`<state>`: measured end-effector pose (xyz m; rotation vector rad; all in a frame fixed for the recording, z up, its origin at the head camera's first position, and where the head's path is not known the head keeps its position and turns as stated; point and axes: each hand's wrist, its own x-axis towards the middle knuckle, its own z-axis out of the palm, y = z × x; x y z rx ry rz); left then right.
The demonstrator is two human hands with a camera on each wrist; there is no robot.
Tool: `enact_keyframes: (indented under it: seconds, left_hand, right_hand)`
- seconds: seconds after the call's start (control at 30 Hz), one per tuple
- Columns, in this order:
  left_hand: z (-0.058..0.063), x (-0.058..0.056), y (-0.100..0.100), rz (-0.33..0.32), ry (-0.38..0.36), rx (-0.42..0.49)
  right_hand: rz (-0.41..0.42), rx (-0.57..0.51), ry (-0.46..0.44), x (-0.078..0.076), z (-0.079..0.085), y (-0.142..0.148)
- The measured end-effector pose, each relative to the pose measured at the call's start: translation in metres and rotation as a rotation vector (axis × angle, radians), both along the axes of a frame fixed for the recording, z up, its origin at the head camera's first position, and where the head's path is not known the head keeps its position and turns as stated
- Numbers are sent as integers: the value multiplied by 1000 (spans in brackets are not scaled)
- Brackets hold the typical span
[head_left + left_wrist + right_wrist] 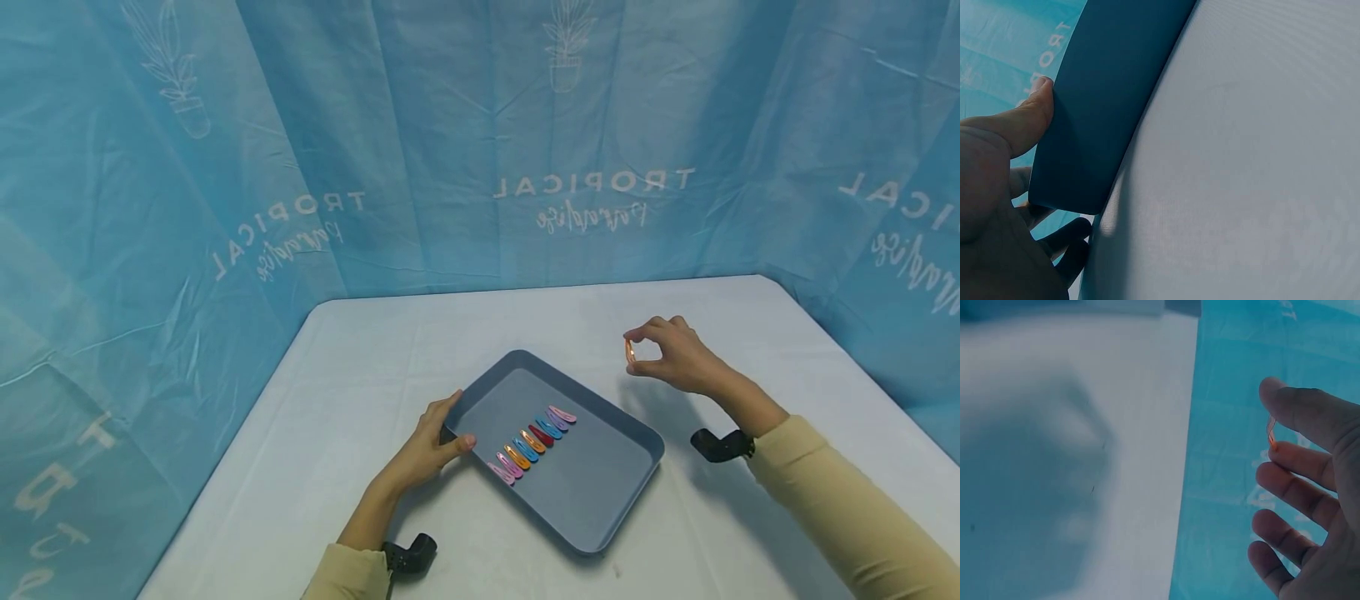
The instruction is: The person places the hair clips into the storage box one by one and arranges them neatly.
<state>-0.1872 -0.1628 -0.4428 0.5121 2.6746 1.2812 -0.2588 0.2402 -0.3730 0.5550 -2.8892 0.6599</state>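
Observation:
A grey-blue rectangular tray (600, 467) lies at an angle on the white table. My left hand (429, 443) grips its left corner, the thumb over the rim and the other fingers around the outside. In the left wrist view the thumb (1038, 115) is against the tray's outer wall (1104, 106). Inside the tray, several snap hair clips form a slanting row, among them a red clip (541, 435). Right of the tray and above the table, my right hand (682, 358) pinches an orange hair clip (630, 351) upright between thumb and index finger.
The white-covered table (360, 358) extends around the tray. Blue printed curtains (450, 125) hang behind it and along both sides. A black wrist camera (411, 557) sits on the left wrist, another black camera (716, 446) on the right.

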Motion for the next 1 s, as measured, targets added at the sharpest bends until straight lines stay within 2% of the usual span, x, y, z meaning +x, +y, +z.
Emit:
enact_keyframes:
  seconds: [0.2, 0.33, 0.6, 1.0]
  left_hand:
    - [1, 1, 1, 7, 9, 7]
    - [2, 2, 2, 24, -16, 25]
    - [3, 3, 3, 42, -26, 34]
    - [4, 2, 3, 30, -27, 25]
  right_hand:
    - [57, -7, -13, 1, 0, -17]
    - [99, -11, -21, 2, -1, -27]
    - [215, 7, -33, 0, -5, -44]
    - [330, 53, -146, -6, -14, -58]
